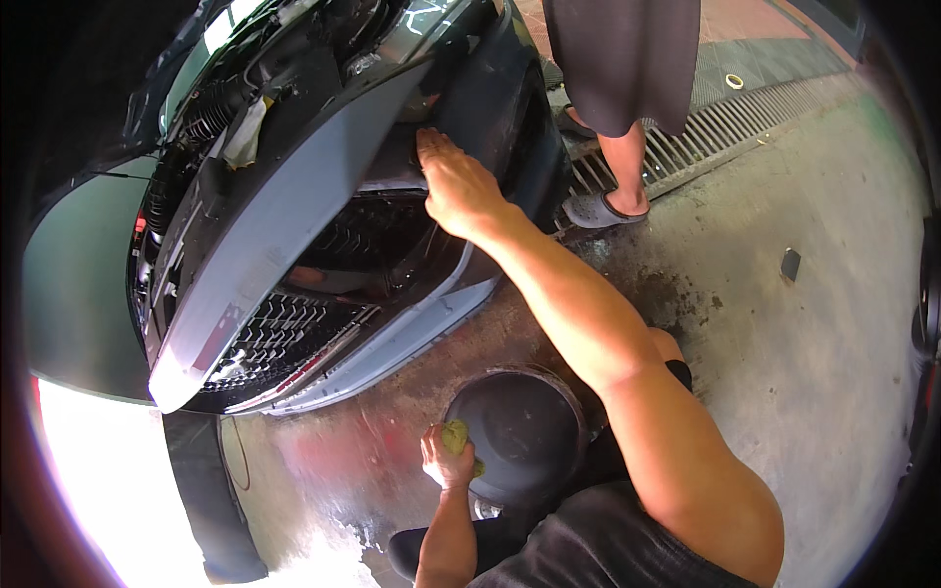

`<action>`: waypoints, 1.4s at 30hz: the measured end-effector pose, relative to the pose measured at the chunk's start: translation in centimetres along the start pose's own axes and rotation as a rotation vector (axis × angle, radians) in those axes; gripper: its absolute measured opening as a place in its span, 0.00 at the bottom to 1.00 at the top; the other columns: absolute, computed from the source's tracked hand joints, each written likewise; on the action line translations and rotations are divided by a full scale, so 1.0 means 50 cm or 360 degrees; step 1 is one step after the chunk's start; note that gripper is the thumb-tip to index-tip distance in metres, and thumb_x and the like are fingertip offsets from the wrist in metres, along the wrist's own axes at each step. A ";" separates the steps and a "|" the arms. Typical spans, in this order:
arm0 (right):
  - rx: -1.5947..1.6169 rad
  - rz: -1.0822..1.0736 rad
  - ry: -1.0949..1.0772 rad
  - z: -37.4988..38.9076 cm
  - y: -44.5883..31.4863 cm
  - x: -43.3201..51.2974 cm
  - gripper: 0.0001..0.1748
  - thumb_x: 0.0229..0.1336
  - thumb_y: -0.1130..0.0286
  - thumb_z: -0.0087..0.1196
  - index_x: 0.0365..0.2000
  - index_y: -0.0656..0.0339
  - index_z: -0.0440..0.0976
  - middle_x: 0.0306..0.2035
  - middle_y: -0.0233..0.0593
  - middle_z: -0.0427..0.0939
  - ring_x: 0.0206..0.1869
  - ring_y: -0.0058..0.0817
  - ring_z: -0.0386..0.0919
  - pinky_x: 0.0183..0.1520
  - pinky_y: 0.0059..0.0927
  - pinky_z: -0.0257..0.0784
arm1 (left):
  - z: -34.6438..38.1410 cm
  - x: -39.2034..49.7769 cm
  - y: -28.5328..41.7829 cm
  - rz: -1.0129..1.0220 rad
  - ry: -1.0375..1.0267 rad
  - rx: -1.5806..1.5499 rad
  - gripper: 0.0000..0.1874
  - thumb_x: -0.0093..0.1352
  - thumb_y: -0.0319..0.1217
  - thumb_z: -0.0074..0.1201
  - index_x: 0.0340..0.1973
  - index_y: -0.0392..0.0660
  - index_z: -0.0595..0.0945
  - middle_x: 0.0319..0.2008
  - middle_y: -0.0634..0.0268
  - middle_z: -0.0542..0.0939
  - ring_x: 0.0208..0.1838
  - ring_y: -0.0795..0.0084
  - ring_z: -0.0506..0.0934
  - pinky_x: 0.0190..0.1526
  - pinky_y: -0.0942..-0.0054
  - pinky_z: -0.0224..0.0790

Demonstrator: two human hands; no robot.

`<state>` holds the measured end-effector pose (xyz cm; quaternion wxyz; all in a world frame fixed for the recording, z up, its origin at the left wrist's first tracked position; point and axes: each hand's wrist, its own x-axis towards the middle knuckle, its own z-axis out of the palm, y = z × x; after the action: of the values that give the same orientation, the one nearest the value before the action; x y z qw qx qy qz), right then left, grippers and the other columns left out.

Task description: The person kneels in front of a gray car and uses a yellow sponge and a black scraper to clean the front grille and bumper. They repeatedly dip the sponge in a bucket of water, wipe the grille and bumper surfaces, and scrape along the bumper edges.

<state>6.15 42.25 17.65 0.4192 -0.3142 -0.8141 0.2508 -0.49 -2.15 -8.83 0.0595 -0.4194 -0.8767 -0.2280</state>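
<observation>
The front bumper [287, 198] of a car, in grey and black, spans the upper left. Against the dark panel [393, 158] at its corner, above a side opening, lies my right hand [459, 180]. Its fingers are stretched out and close together, and whatever may be under the palm is hidden. Lower down, my left hand [446, 463] grips a yellow-green sponge or wadded cloth [455, 436]. That hand is at the left rim of a round black tub [518, 434] in front of me. Below the bumper's upper band shows a honeycomb grille [276, 331].
The engine bay [213, 117] lies exposed, with a piece of paper or cloth [246, 136] at its edge. Beyond the bumper corner, another person's clog [606, 209] stands beside a drain grate [706, 140]. A tape ring [734, 81] and a dark square piece [790, 264] lie on the floor.
</observation>
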 end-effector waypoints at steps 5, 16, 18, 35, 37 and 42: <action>-0.0139 -0.0485 0.0051 0.030 -0.041 -0.039 0.42 0.57 0.87 0.52 0.74 0.79 0.60 0.76 0.69 0.65 0.80 0.55 0.64 0.85 0.46 0.57 | 0.010 -0.002 0.001 -0.0054 0.0005 -0.0025 0.36 0.53 0.36 0.69 0.59 0.48 0.80 0.57 0.52 0.82 0.59 0.44 0.82 0.59 0.46 0.79; -0.0064 -0.0162 -0.0032 0.015 0.045 -0.020 0.44 0.57 0.89 0.48 0.76 0.76 0.57 0.78 0.66 0.62 0.82 0.54 0.61 0.86 0.47 0.55 | 0.002 0.004 -0.002 0.0003 -0.0003 0.0018 0.36 0.53 0.36 0.70 0.60 0.48 0.80 0.57 0.52 0.82 0.58 0.43 0.83 0.59 0.46 0.80; 0.0047 -0.0211 -0.0134 0.008 0.018 -0.020 0.43 0.57 0.90 0.48 0.76 0.78 0.58 0.78 0.68 0.62 0.82 0.54 0.60 0.87 0.46 0.53 | -0.010 0.005 -0.001 -0.0019 -0.0011 0.0038 0.36 0.53 0.36 0.70 0.59 0.48 0.80 0.57 0.52 0.82 0.58 0.43 0.83 0.58 0.46 0.80; -0.0036 -0.0304 -0.0056 0.048 -0.001 -0.082 0.48 0.61 0.83 0.58 0.79 0.74 0.52 0.80 0.69 0.57 0.84 0.57 0.55 0.85 0.57 0.55 | 0.002 -0.006 -0.005 -0.0045 -0.0019 0.0062 0.34 0.55 0.35 0.69 0.59 0.49 0.79 0.56 0.53 0.82 0.58 0.44 0.83 0.56 0.44 0.80; 0.0019 -0.0234 -0.0058 0.046 0.002 -0.090 0.47 0.61 0.84 0.57 0.78 0.75 0.52 0.80 0.69 0.57 0.84 0.59 0.55 0.85 0.58 0.54 | 0.008 -0.016 -0.022 0.0008 0.0047 0.0038 0.34 0.55 0.36 0.69 0.58 0.49 0.80 0.56 0.54 0.82 0.57 0.45 0.83 0.56 0.45 0.81; -0.0021 -0.0184 -0.0024 0.049 0.005 -0.073 0.48 0.61 0.86 0.53 0.80 0.73 0.49 0.81 0.66 0.56 0.84 0.57 0.56 0.85 0.58 0.54 | -0.003 0.000 -0.013 -0.0009 0.0023 0.0066 0.34 0.54 0.36 0.69 0.58 0.48 0.80 0.56 0.53 0.82 0.57 0.43 0.83 0.56 0.46 0.81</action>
<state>5.83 39.45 14.29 0.4248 -0.2674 -0.8356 0.2233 -1.01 -2.59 -8.94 0.0739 -0.4139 -0.8820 -0.2129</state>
